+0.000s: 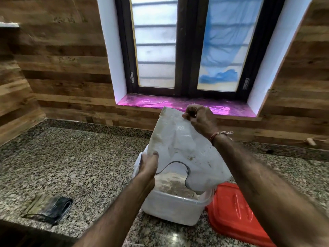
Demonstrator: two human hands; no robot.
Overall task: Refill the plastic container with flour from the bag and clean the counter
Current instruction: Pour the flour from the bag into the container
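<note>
Bag (179, 139), gripped by left hand (148, 164) and right hand (200, 120), covers much of the container (170, 209); lid (235, 211) runs off frame.

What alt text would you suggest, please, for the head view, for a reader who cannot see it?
A person's left hand and right hand hold a white bag tipped into an open plastic container of flour on a granite counter. A red lid lies to its right, a dark cloth to its left.
</note>
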